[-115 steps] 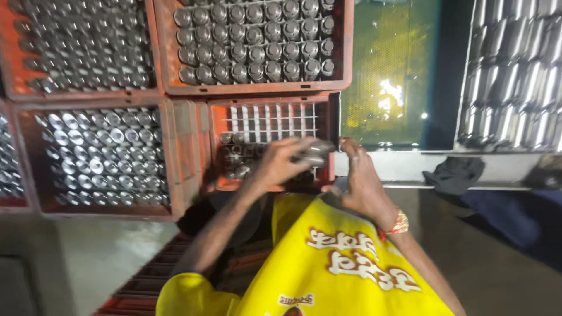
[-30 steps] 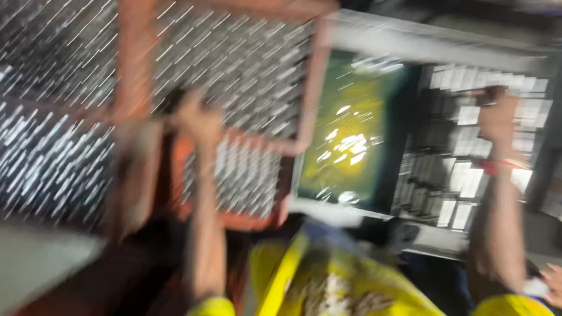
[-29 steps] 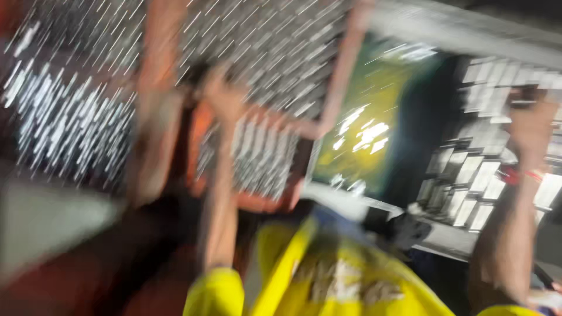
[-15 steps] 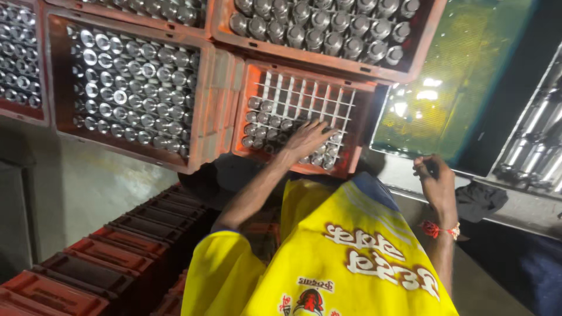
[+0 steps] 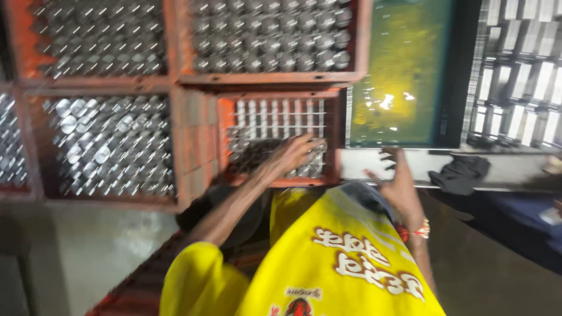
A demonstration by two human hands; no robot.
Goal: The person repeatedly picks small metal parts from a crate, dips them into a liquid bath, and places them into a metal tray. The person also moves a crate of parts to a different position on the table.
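Observation:
An orange plastic crate (image 5: 221, 136), partly filled with small shiny metal cans (image 5: 249, 149), lies straight ahead of me, its white grid bottom showing at the far end. My left hand (image 5: 295, 153) reaches into it, fingers stretched flat over the cans by the near right corner; motion blur hides whether anything is under them. My right hand (image 5: 399, 182) hovers to the right of the crate near a pale ledge (image 5: 363, 164), fingers spread and holding nothing. A red thread band sits on that wrist. My yellow shirt fills the lower middle.
Orange crates packed with metal cans (image 5: 111, 146) lie left and above (image 5: 269, 35). A tank of green liquid (image 5: 404, 76) sits right of the crate, with a rack of metal pieces (image 5: 521, 70) beyond. A dark cloth (image 5: 459, 172) lies on the ledge. Stacked crates (image 5: 132, 289) stand lower left.
A second ago my right hand was raised to the rack at right; it has come back down beside the crate, open. My left hand stays in the partly filled crate.

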